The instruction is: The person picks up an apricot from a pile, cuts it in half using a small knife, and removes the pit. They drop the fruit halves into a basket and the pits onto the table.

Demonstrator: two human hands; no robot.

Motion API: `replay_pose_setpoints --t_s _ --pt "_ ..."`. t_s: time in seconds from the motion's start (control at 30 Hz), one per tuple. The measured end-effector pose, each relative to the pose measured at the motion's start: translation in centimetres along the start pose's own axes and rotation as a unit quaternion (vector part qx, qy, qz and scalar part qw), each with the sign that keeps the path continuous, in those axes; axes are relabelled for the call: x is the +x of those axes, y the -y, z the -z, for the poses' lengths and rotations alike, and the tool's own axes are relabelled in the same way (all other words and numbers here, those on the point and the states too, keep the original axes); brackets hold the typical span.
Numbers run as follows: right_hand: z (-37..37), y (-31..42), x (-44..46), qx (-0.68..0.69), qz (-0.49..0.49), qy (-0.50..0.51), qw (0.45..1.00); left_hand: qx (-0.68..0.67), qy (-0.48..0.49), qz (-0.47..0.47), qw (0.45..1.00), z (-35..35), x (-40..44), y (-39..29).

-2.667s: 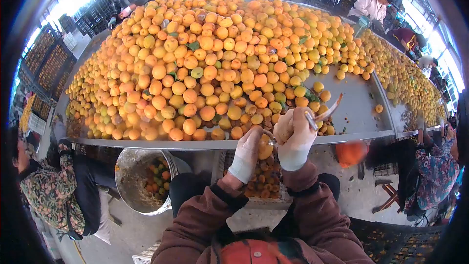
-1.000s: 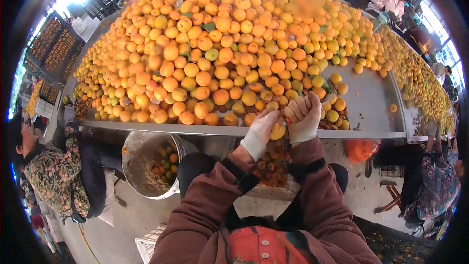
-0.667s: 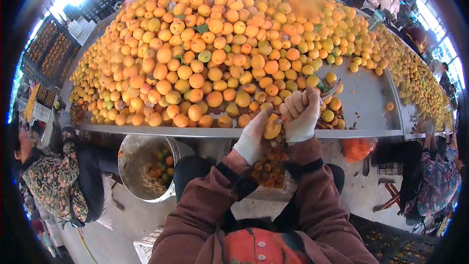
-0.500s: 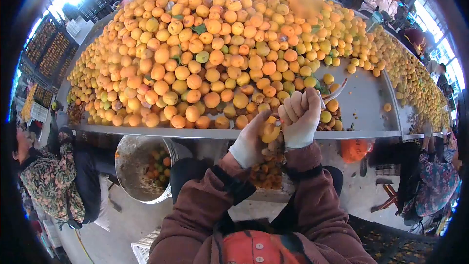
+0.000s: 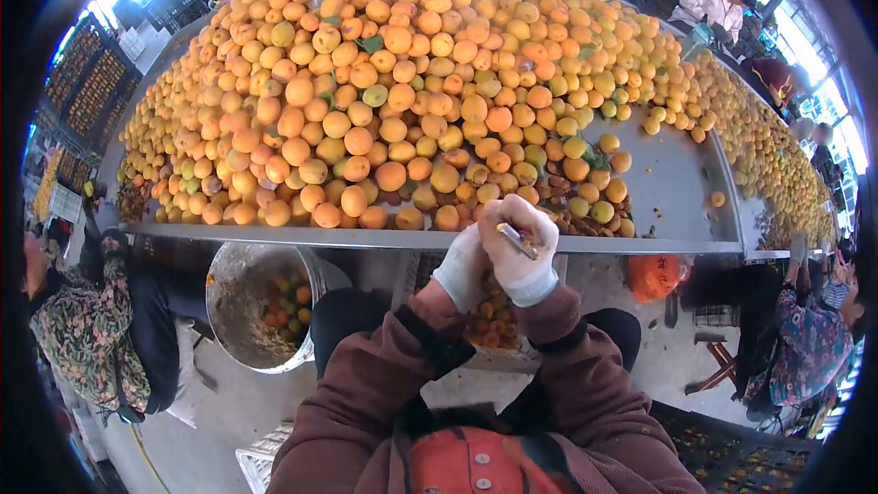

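My right hand (image 5: 523, 252), in a pale glove, is closed around a slim metal tool (image 5: 518, 241); most of the tool is hidden in the fist. Pressed against it, my left hand (image 5: 465, 265), also gloved, has curled fingers partly covered by the right hand. What lies between the two hands is hidden. Both hands are just in front of the table's near edge. Behind them is a big heap of apricots (image 5: 393, 128), orange with some greenish ones and a few leaves. Below my hands, a crate holds apricot pieces (image 5: 494, 322).
The metal table (image 5: 672, 174) has a raised front rim. A white bucket (image 5: 242, 311) with some fruit stands at lower left, and an orange bag (image 5: 655, 278) lies at right. People sit on both sides. Dark crates (image 5: 87, 82) are stacked at far left.
Both hands have come closer together and moved slightly down and left. The apricot seen in my left hand is now out of sight, and the tool has turned in my right hand.
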State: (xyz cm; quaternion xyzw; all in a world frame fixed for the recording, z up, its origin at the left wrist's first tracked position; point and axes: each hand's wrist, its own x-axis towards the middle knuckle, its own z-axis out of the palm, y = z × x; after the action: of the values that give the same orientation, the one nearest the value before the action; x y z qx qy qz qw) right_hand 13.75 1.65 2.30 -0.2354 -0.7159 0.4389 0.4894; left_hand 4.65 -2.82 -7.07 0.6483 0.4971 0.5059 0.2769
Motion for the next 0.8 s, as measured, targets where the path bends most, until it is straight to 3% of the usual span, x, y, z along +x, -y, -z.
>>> replay_pose_setpoints --t_s 0.07,0.13,0.17,0.23,0.27,0.33,0.37,0.4,0.43,0.47,0.5,0.53,0.57,0.63,0.67,0.73,0.77,0.8 --pt "0.2 -1.9 -0.5 0.003 -0.015 -0.012 1.0 -0.053 -0.007 0.032 0.998 -0.2 0.0 -0.5" --pt "-0.1 -2.0 0.8 -0.017 0.019 -0.099 0.995 -0.103 -0.014 0.064 0.993 0.4 0.5 -1.9" --pt "1.1 -1.1 0.7 0.244 -0.063 -0.098 0.963 -0.041 -0.036 0.059 0.997 1.0 0.6 -2.7" --pt "2.6 -0.6 1.9 0.55 -0.152 -0.146 0.808 0.02 -0.057 0.051 0.997 1.3 0.6 -3.4" --pt "3.6 -0.4 2.2 0.55 -0.149 -0.143 0.809 0.052 -0.09 0.015 0.994 1.4 0.6 -3.6" --pt "4.9 -0.1 2.2 0.381 -0.172 -0.037 0.908 0.084 -0.127 -0.02 0.988 1.8 0.8 -4.5" --pt "4.5 -0.1 2.0 0.381 -0.17 -0.035 0.908 -0.034 -0.139 0.098 0.985 2.0 1.0 -5.2" --pt "3.7 -0.4 1.5 0.116 -0.104 -0.032 0.987 -0.151 -0.146 0.213 0.954 2.4 1.4 -6.2" --pt "3.0 -0.8 0.9 -0.16 -0.03 -0.03 0.986 -0.264 -0.146 0.321 0.898 2.7 1.8 -6.6" --pt "2.5 -1.9 -0.3 -0.15 -0.065 0.017 0.986 -0.265 -0.144 0.317 0.899 2.3 1.5 -4.8" --pt "1.5 0.4 -0.5 -0.178 -0.088 0.043 0.979 -0.27 -0.167 0.217 0.923 1.5 0.7 -1.3" --pt "1.3 -0.2 -0.9 -0.224 -0.022 0.054 0.973 -0.274 -0.188 0.115 0.936 1.4 0.9 -0.8" --pt "1.5 -0.9 -1.3 -0.269 0.041 0.066 0.96 -0.482 -0.169 0.219 0.832 1.2 1.2 -0.2" --pt "2.2 -0.7 -1.6 -0.278 0.032 0.103 0.954 -0.273 -0.104 0.242 0.925 2.2 1.6 -1.7" --pt "2.4 -0.7 -1.6 -0.282 0.025 0.14 0.949 -0.274 -0.102 0.241 0.926 1.6 1.4 -1.6" --pt "2.3 -0.7 -2.7 -0.258 0.012 0.128 0.957 -0.512 -0.233 0.285 0.776 0.6 0.9 -2.2" --pt "2.1 -0.8 -3.0 -0.232 -0.002 0.118 0.965 -0.513 -0.232 0.285 0.776 0.7 0.6 -2.4" --pt "1.9 -1.0 -3.0 -0.213 -0.019 0.059 0.975 -0.476 -0.18 0.292 0.81 1.9 0.6 -4.8"
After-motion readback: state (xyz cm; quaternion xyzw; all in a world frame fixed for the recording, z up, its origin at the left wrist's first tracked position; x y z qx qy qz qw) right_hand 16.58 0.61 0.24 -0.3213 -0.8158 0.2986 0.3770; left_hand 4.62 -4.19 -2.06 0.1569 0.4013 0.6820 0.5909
